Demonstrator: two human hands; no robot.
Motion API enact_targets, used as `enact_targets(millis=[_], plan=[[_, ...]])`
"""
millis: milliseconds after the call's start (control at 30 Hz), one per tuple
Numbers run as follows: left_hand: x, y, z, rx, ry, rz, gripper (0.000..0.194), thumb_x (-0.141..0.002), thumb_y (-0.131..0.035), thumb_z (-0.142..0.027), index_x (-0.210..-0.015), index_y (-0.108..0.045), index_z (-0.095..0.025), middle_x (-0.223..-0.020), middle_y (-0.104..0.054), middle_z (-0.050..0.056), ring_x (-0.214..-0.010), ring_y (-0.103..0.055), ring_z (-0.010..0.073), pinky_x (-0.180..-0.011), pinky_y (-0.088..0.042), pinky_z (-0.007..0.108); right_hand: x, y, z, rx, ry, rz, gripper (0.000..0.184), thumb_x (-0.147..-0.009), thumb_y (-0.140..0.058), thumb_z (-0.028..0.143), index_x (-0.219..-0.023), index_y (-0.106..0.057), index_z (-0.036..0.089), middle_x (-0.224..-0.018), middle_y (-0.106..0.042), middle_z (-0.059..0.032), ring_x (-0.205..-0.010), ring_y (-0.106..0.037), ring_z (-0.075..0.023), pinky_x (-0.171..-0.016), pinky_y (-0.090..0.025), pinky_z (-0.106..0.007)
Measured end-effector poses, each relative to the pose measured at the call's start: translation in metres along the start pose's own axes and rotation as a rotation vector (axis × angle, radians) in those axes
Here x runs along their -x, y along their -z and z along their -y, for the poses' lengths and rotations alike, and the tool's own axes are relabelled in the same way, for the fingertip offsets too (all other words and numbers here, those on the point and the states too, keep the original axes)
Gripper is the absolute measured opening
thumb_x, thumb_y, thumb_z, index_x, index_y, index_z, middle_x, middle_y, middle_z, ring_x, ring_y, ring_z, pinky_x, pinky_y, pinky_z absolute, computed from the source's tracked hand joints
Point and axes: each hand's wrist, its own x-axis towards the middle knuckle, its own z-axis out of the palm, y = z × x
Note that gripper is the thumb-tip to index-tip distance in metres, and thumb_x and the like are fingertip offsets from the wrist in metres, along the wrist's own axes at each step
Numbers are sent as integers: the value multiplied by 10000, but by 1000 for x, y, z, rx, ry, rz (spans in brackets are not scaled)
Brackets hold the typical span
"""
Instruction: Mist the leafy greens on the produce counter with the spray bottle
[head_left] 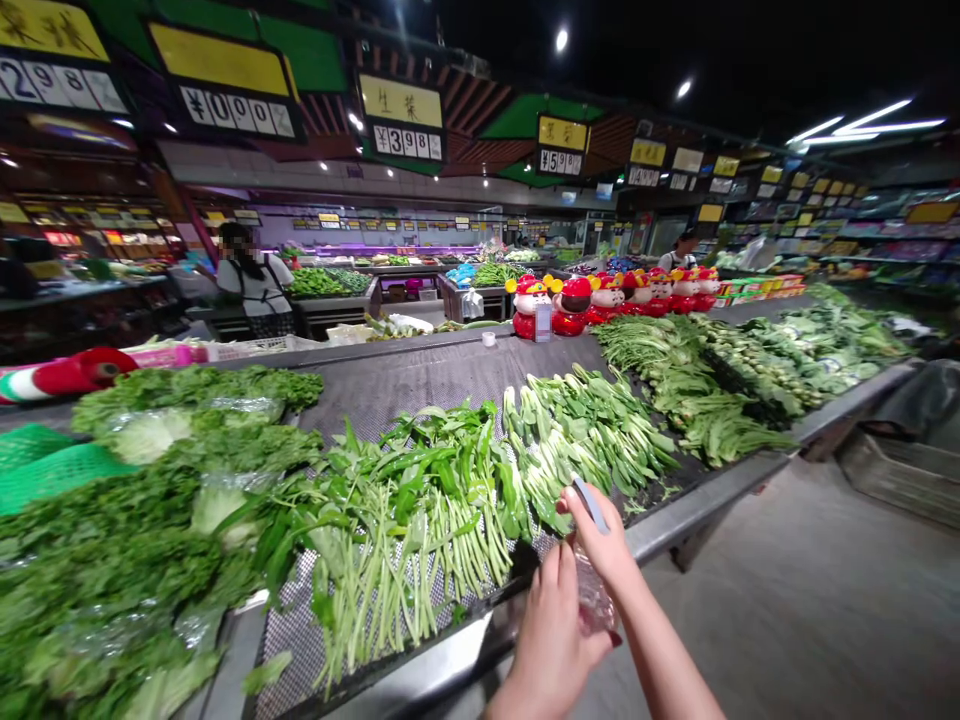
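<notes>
My left hand [551,630] is closed around a clear plastic object [591,592], perhaps a bottle or wrapper, at the front edge of the vegetable stand. Just above it, my right hand [600,535] grips a narrow grey strip [591,504] between thumb and fingers; whether strip and clear plastic are joined cannot be told. Beyond the hands lie bunches of leafy greens with pale stems [555,440]. Long-stemmed greens [412,540] are spread to their left. Frilly lettuce heads [217,440], partly wrapped in film, are heaped at far left.
The stand's metal edge [720,510] runs toward the right. Several red figurines [574,308] line the back, and more greens [690,385] lie to the right. A grey crate [900,475] sits on the floor. People [259,285] stand behind the stand. Price signs [403,118] hang overhead.
</notes>
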Motion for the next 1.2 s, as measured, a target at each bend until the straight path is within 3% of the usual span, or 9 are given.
enact_targets(millis=[133,333,500,700,967,1200], plan=[[0,-11,-6,20,-76,5,868,-591,-674,-235,-1347,-251,-186,-1382,-312,81,-1255,-309,254,-1053,-251,321,4,16,-6,57,-15,-35,358,-806,-451,531,-725,-576,206,-720,-635,-45,-695,-594,-196,-652,-464,-304],[4,-30,-15,59,-109,66,884,-585,-688,-227,-1349,-243,-200,-1356,-340,81,-1219,-349,264,-1038,-282,332,18,39,-20,159,-28,-84,402,-817,-409,549,-592,-487,226,-568,-540,-11,-568,-511,-181,-558,-410,-292],[9,-41,-18,71,-114,89,872,-593,-701,-242,-1342,-256,-200,-1360,-334,85,-1219,-346,268,-1048,-272,349,29,48,-32,156,-80,-86,394,-824,-396,544,-627,-515,224,-610,-566,-21,-601,-528,-189,-594,-426,-306],[21,-53,-13,78,-65,99,922,-562,-746,-262,-1339,-254,-194,-1334,-368,76,-1193,-377,247,-1033,-293,322,42,46,-44,148,-81,-50,346,-830,-425,490,-663,-545,212,-670,-601,-25,-680,-560,-187,-688,-432,-305],[45,-67,2,49,65,105,990,-532,-760,-303,-1358,-221,-209,-1341,-363,81,-1189,-387,273,-1029,-298,354,66,32,-60,153,-108,-3,376,-821,-410,518,-607,-498,222,-559,-540,3,-603,-524,-183,-613,-414,-293],[45,-64,1,34,26,31,967,-549,-760,-294,-1348,-227,-185,-1328,-376,87,-1191,-384,259,-1029,-300,339,60,32,-48,114,-89,44,330,-807,-453,495,-778,-595,198,-727,-639,-37,-729,-583,-197,-705,-433,-312]])
